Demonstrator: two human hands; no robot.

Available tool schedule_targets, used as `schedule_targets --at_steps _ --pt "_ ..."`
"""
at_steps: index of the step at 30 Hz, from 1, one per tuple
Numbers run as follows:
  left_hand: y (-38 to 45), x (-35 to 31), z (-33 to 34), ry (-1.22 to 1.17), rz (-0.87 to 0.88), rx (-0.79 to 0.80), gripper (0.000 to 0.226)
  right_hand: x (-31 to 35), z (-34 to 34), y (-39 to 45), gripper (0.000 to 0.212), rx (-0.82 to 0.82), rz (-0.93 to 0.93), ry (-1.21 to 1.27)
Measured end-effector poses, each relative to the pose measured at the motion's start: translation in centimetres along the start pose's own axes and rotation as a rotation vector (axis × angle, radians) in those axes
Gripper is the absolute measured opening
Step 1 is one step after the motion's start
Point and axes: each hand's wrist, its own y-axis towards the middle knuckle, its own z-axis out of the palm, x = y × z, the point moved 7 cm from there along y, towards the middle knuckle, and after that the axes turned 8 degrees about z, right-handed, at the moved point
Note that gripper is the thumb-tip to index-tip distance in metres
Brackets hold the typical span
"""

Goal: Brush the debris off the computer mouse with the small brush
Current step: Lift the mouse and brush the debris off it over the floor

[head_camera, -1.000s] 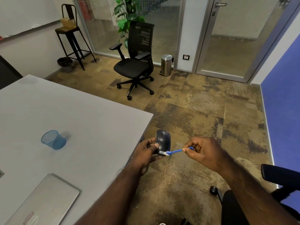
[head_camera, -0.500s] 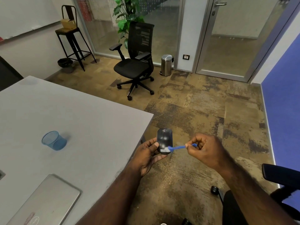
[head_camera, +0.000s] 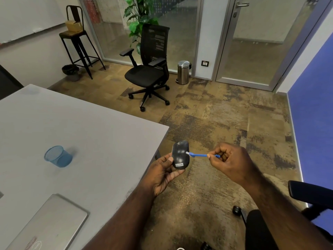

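Note:
A black computer mouse (head_camera: 180,154) with a small label near its back end is held up past the table's corner, over the carpet. My left hand (head_camera: 163,175) cups it from below, thumb on its left side. My right hand (head_camera: 229,161) pinches a small blue brush (head_camera: 200,155) by its handle. The brush's white bristle tip touches the right side of the mouse's top. Fine light debris lies scattered on the carpet below the hands.
A grey table (head_camera: 90,141) fills the left, with a blue mesh cup (head_camera: 58,156) and a shut silver laptop (head_camera: 48,224) on it. A black office chair (head_camera: 149,69), a steel bin (head_camera: 183,72) and a stool (head_camera: 79,42) stand farther back. A dark chair armrest (head_camera: 310,193) is at right.
The mouse has turned its top more toward me and risen slightly. The brush tip has moved up from the mouse's back end, near the label, to its right side.

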Motion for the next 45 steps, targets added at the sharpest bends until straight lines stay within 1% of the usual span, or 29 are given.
schedule_targets --at_steps 2,3,4,7,10,12,13,15,17,19,21,22,24,26,28,30,31,33,35,36,38,41,43,45 --pt "0.1 -0.1 0.0 -0.006 0.004 0.004 0.022 0.0 0.7 -0.3 0.016 0.110 -0.008 -0.004" --pt "0.1 -0.1 -0.1 -0.006 0.003 0.008 0.023 -0.1 0.8 -0.3 0.016 0.135 0.002 0.011" --pt "0.0 -0.1 -0.1 -0.004 0.002 0.016 0.023 -0.3 0.7 -0.2 0.014 0.126 0.019 0.036" --pt "-0.2 -0.1 0.3 0.031 0.008 0.063 0.023 -0.9 -0.4 0.3 0.011 -0.023 0.055 0.072" --pt "-0.3 0.1 0.7 0.057 0.003 0.112 0.028 -1.0 -1.2 0.9 0.004 -0.173 0.070 -0.017" --pt "-0.3 0.3 0.8 0.073 -0.001 0.129 0.031 -1.1 -2.1 1.2 0.005 -0.266 0.089 -0.044" --pt "-0.3 0.4 0.8 0.077 0.000 0.132 0.031 -1.2 -2.2 1.3 0.006 -0.281 0.091 -0.031" --pt "-0.2 0.4 0.8 0.083 0.009 0.141 0.029 -1.2 -1.7 1.4 0.007 -0.232 0.098 0.004" --pt "0.0 0.3 0.7 0.092 0.017 0.145 0.029 -1.5 -1.4 1.3 0.008 -0.215 0.119 -0.040" --pt "0.1 0.3 0.5 0.107 0.018 0.136 0.029 -1.9 -2.0 1.4 0.011 -0.296 0.158 -0.113" --pt "0.2 0.2 0.4 0.136 0.022 0.133 0.029 -1.9 -2.7 1.3 0.011 -0.369 0.169 -0.114" --pt "0.3 0.2 0.4 0.155 0.027 0.134 0.029 -1.8 -2.7 1.3 0.010 -0.368 0.158 -0.082" --pt "0.3 0.2 0.4 0.183 0.035 0.132 0.030 -1.5 -2.0 1.4 0.009 -0.304 0.127 -0.058" --pt "0.3 0.2 0.5 0.211 0.044 0.129 0.032 -1.5 -1.6 1.5 0.008 -0.280 0.126 -0.137" --pt "0.3 0.2 0.6 0.246 0.049 0.132 0.032 -1.9 -2.2 1.7 0.010 -0.345 0.163 -0.212" --pt "0.2 0.2 0.8 0.289 0.059 0.145 0.031 -1.8 -2.8 1.7 0.008 -0.384 0.157 -0.207" --pt "0.1 0.1 0.9 0.311 0.065 0.150 0.030 -1.6 -2.6 1.8 0.007 -0.354 0.135 -0.193" --pt "0.1 0.0 0.9 0.335 0.076 0.148 0.029 -1.2 -1.2 1.8 0.005 -0.192 0.086 -0.166" --pt "0.2 0.0 0.7 0.355 0.087 0.126 0.030 -0.7 0.0 1.5 0.012 -0.034 0.054 -0.097" --pt "0.3 -0.1 0.5 0.368 0.090 0.115 0.031 -0.5 0.2 1.4 0.014 0.004 0.042 -0.057" --pt "0.4 -0.2 0.3 0.400 0.095 0.103 0.032 0.0 -0.3 1.5 0.011 -0.023 0.008 -0.032" --pt "0.5 -0.1 0.2 0.451 0.101 0.096 0.033 0.6 -1.1 1.9 0.003 -0.148 -0.035 -0.110" --pt "0.5 0.0 0.4 0.474 0.101 0.091 0.032 0.8 -0.6 1.9 0.004 -0.119 -0.050 -0.175" --pt "0.4 -0.1 0.6 0.485 0.101 0.082 0.031 0.4 0.3 1.7 0.011 -0.012 -0.045 -0.154"
